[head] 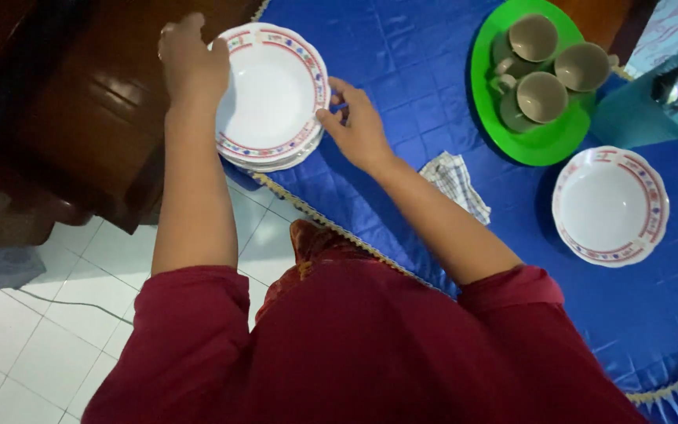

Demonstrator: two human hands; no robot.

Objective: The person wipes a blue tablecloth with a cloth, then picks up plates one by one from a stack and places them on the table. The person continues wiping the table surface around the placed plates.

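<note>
**Open cloth in the middle, crowded edges**

The blue tablecloth (417, 71) is bare between the stack of plates (272, 98) at the table edge and the green tray (539, 141). Three cups (543, 96) fill that tray. A folded checked cloth (455, 182) lies in the middle, and a single bowl (610, 206) sits right of it, below the tray.

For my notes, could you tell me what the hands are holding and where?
Both hands grip the stack of plates by its rim: left hand at the far-left edge, right hand at the right edge.
</note>
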